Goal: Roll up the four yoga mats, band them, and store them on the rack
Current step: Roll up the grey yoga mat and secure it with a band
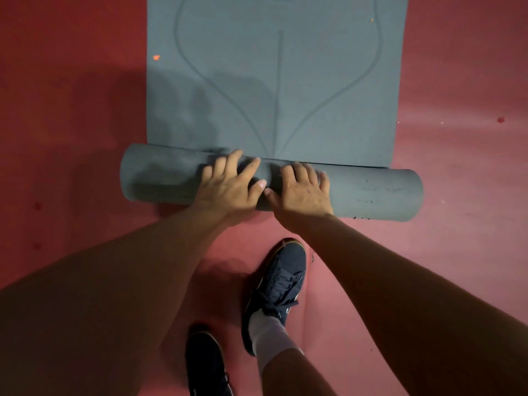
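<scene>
The fingers of the left hand and right hand lie spread and nearly straight, side by side, pressing on the middle of the rolled part of the grey-blue yoga mat, whose flat length stretches beyond the fingertips across the red floor.

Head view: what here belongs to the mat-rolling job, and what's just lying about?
Job: half-rolled grey-blue foam yoga mat; left hand and right hand, both pressing on its roll.
Lying about: small orange scrap on the mat's flat part; dark blue lace-up shoes on the person's feet; red floor.
</scene>
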Available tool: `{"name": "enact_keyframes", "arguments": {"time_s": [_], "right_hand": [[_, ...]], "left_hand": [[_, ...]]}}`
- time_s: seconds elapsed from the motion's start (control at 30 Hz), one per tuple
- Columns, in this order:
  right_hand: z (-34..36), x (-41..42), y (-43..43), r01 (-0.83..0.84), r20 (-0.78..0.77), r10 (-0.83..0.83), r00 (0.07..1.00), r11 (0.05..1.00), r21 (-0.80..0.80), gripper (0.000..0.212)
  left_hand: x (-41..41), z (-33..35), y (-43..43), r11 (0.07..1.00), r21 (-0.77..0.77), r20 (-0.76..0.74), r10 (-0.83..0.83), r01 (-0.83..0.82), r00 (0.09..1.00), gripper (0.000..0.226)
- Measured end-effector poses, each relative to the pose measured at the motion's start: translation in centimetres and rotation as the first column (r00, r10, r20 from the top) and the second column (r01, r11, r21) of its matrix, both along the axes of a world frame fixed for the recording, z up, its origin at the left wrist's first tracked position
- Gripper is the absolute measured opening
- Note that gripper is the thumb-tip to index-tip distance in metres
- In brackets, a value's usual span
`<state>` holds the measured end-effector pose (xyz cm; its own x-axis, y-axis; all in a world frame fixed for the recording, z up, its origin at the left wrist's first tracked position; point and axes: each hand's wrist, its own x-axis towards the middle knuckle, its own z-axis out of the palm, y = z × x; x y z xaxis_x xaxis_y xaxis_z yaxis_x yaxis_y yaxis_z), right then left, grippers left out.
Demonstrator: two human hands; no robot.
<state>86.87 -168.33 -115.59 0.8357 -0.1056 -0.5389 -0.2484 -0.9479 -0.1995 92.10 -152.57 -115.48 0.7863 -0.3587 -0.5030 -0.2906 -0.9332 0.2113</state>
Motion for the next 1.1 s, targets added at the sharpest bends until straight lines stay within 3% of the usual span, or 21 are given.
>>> {"name": "enact_keyframes", "arguments": {"time_s": [0.17,0.33,0.5,0.7,0.83,1.0,1.1], "right_hand": [[0.4,-4.4,2.0,0.0,-0.027,-0.003,1.0,0.997,-0.082,0.067],[0.3,-9.6,3.8,0.016,-0.031,-0.014,0.999,0.999,0.048,0.059],[0.3,-13.9,5.2,0.005,-0.037,-0.007,0.999,0.998,-0.065,0.064],[-0.4,-17.2,5.3,-0.041,0.016,0.041,0.999,0.999,0.017,0.055],[-1.4,-19.5,4.7,-0.101,0.102,0.102,0.99,0.995,-0.015,0.053],[-3.1,-22.9,4.0,-0.131,0.199,0.109,0.974,0.987,0.098,0.042],[-4.8,-24.7,4.0,-0.138,0.219,0.098,0.971,0.975,0.176,0.048]], "left_hand": [[-4.2,0.2,2.5,0.998,-0.015,-0.048,-0.062,0.061,0.997,0.058],[-8.8,0.0,4.5,0.993,0.058,-0.052,-0.1,0.103,0.994,0.064],[-13.5,-0.5,6.2,0.985,0.063,-0.118,-0.152,0.16,0.981,0.062],[-17.7,-1.0,6.0,0.996,0.023,0.061,-0.082,0.08,0.995,0.068],[-20.2,-1.7,5.2,0.998,0.048,0.129,-0.047,0.041,0.991,0.06],[-24.2,-2.6,5.0,0.996,0.004,0.252,-0.084,0.085,0.964,0.048],[-26.3,-4.1,5.4,0.992,-0.013,0.296,-0.114,0.123,0.948,0.052]]}}
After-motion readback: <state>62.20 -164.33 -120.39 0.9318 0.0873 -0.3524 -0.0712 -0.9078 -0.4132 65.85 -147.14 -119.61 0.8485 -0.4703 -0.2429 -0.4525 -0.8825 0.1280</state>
